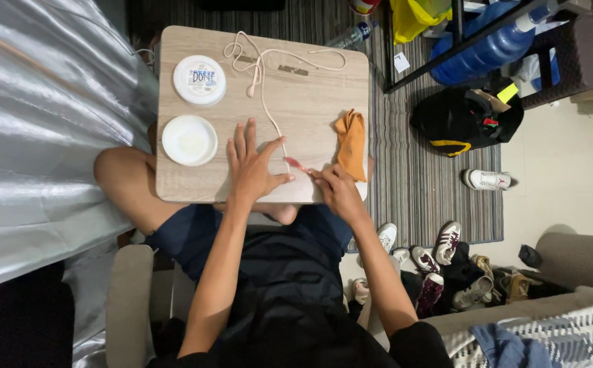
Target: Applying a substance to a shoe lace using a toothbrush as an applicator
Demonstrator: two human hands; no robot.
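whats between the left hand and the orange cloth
In the head view, the pink cord runs down between the left hand and the orange cloth; otherwise bare tabletop.

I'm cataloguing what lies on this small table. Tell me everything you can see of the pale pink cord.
The thin pale pink cord looks like soft rubbery cable. It loops loosely near the far edge of the light wooden table, with a small bud-like end beside the round white lidded tub. One strand runs straight toward the person, passing under the left hand. The right hand pinches a small pink piece at its near end.
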